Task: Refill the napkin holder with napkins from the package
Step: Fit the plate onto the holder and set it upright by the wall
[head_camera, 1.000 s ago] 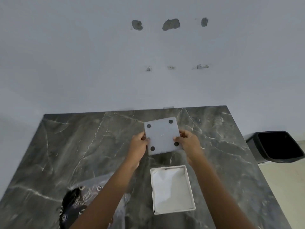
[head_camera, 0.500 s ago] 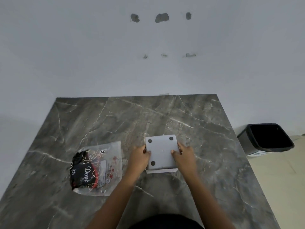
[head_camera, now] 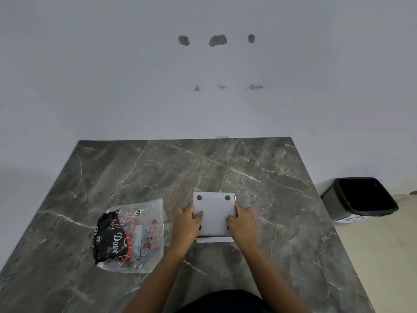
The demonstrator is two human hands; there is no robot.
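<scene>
A white square napkin holder (head_camera: 214, 213) lies on the dark marble table (head_camera: 225, 166), its flat base panel with dark round feet facing up. The panel sits on the white box part, whose front edge (head_camera: 214, 239) shows below it. My left hand (head_camera: 187, 224) grips the panel's left side and my right hand (head_camera: 241, 222) grips its right side. The napkins inside are hidden. The clear plastic napkin package (head_camera: 130, 236), with black and red print, lies flat to the left of my left hand.
A black waste bin (head_camera: 361, 197) stands on the floor beyond the table's right edge. A white wall with patched holes rises behind the table. Bare marble stretches behind and to the right of the holder.
The base panel was held up above the open white box with napkins; it has come down onto the box. Both hands now hold it there. The view has tilted, bringing the package into sight.
</scene>
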